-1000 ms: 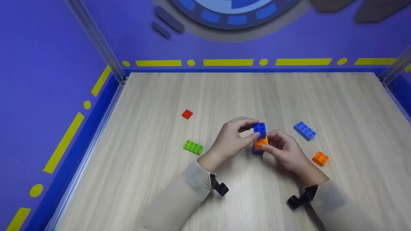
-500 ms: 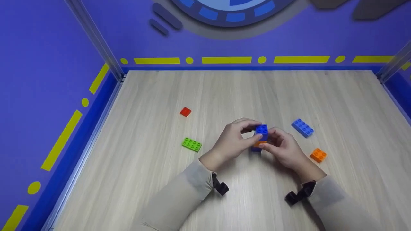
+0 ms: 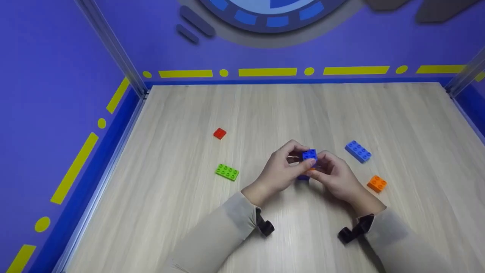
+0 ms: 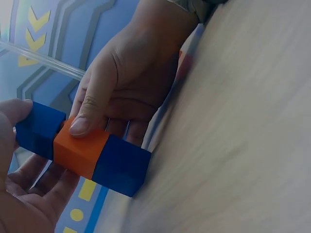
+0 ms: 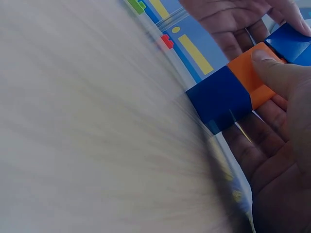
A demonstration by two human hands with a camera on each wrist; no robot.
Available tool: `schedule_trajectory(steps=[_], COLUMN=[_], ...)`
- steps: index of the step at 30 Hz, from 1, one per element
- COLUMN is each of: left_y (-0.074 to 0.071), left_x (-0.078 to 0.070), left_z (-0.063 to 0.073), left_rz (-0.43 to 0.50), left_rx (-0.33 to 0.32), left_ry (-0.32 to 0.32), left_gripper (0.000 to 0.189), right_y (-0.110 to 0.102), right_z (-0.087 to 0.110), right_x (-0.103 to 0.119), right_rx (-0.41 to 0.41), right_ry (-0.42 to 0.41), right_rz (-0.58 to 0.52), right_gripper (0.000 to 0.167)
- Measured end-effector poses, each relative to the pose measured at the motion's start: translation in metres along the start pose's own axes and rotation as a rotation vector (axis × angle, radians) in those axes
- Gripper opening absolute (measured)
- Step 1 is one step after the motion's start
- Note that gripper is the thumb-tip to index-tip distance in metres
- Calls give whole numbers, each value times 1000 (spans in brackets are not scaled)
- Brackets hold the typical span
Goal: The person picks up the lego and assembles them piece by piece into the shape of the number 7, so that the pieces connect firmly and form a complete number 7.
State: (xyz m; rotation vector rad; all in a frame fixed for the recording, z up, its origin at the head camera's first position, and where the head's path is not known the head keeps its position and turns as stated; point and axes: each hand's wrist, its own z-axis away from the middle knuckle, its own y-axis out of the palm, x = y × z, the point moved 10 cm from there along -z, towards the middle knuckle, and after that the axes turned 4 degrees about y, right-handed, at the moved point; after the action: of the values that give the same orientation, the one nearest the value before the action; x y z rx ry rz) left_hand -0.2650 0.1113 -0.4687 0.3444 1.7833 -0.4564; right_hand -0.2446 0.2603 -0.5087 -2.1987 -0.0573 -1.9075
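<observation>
One stack [image 4: 77,154] is between my left hand [image 3: 281,168], pinching its top blue [image 3: 309,154], and my right hand [image 3: 337,178], gripping the orange [image 5: 244,74] beneath; pressing off-centre could seat that blue crooked.

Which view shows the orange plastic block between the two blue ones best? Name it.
The left wrist view: the orange plastic block shows two broad faces and the right hand hides little. The right wrist view shows it large too, but that hand hides more; the head view shows only a sliver.
</observation>
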Motion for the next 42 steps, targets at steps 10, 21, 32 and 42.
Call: schedule_trajectory(steps=[10, 21, 32, 42], left_y=[7, 7, 5, 5], left_x=[4, 4, 2, 4], left_z=[-3, -4, -5, -6], left_rz=[9, -6, -37, -40], left_rx=[25, 46, 62, 57], left_ry=[26, 28, 51, 34], left_gripper=[29, 29, 30, 31], right_y=[-5, -3, -1, 0], right_z=[1, 1, -1, 0], right_x=[0, 0, 0, 2], right_rx=[-28, -36, -20, -22], right_ry=[13, 13, 6, 5], right_rz=[48, 63, 59, 90], right_gripper=[22, 22, 22, 22])
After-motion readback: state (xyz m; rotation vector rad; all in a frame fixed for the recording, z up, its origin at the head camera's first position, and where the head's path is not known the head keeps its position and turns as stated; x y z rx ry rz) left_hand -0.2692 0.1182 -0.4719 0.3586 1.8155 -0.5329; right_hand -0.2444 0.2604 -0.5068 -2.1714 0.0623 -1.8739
